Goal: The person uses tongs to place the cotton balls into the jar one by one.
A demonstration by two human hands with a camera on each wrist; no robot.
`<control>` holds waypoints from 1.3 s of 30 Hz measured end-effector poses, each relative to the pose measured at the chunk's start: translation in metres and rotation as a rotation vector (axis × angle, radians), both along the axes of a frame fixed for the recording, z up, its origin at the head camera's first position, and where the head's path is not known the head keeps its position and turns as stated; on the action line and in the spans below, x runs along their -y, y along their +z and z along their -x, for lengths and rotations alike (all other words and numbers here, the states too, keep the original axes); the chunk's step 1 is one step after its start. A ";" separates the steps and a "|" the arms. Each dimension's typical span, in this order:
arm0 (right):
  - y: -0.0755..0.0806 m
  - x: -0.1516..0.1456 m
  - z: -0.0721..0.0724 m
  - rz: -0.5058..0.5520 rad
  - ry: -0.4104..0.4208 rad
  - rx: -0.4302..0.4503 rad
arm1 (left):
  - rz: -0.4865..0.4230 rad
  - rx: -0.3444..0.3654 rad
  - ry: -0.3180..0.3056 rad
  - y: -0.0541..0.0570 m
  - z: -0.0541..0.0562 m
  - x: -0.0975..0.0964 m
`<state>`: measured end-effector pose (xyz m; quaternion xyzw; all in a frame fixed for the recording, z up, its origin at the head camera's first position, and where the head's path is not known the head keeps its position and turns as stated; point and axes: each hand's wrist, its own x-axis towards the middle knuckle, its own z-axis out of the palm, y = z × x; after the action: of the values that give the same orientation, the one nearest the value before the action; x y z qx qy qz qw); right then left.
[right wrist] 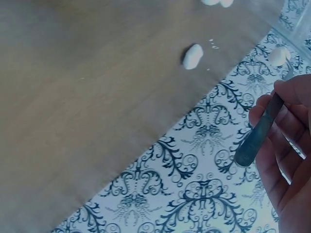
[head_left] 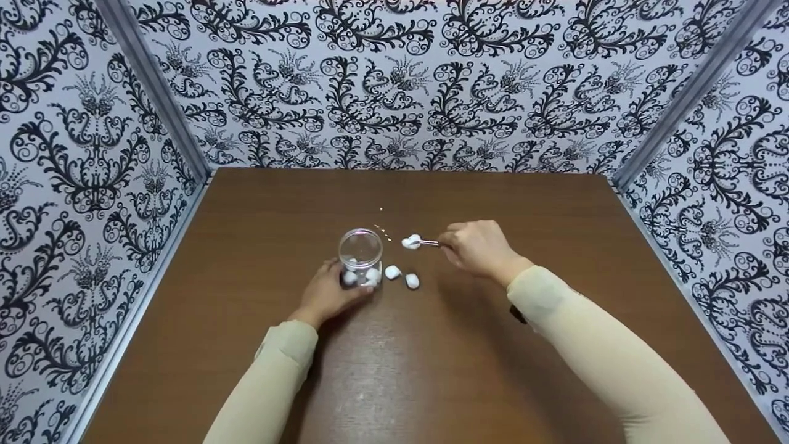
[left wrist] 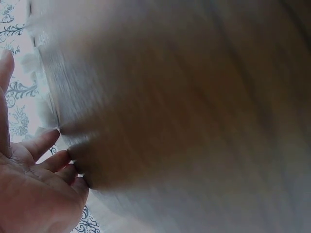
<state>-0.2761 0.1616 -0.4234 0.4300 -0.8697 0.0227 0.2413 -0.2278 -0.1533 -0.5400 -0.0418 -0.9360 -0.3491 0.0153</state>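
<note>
A clear plastic jar (head_left: 360, 248) stands on the table with several white, soft-looking balls (head_left: 372, 275) in its bottom. My left hand (head_left: 333, 291) holds the jar low down, the thumb along its near side. In the left wrist view that hand (left wrist: 41, 189) shows its fingertips down at the tabletop. To the right of the jar, my right hand (head_left: 479, 248) grips a small fork by its dark handle (right wrist: 262, 127). A white ball (head_left: 411, 241) sits on the fork's tines (head_left: 428, 242), raised over the table in the right wrist view.
Two loose white balls, one near the jar (head_left: 392, 272) and one farther right (head_left: 412, 281), lie on the brown table (head_left: 277, 203). Small pale crumbs (head_left: 383, 232) are scattered behind them. Patterned walls (head_left: 394, 86) close in the back and both sides.
</note>
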 end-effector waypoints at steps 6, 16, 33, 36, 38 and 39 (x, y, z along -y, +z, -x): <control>0.011 0.016 0.000 0.015 0.009 0.011 | -0.005 0.000 0.003 0.002 -0.002 0.001; 0.022 0.054 -0.002 0.027 0.054 0.016 | -0.017 0.009 0.000 0.005 -0.005 0.000; 0.009 0.072 -0.004 -0.037 0.076 0.046 | -0.011 -0.003 0.010 0.006 -0.005 -0.001; 0.008 0.071 -0.004 -0.042 0.082 0.043 | -0.006 -0.008 0.008 0.006 -0.005 -0.001; 0.008 0.070 -0.004 -0.037 0.088 0.041 | -0.007 -0.004 0.008 0.006 -0.005 -0.001; 0.008 0.068 -0.004 -0.032 0.093 0.041 | -0.008 0.001 0.008 0.006 -0.005 -0.001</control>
<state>-0.2721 0.0931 -0.4153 0.4730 -0.8539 0.0288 0.2150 -0.2230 -0.1523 -0.5337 -0.0377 -0.9348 -0.3527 0.0164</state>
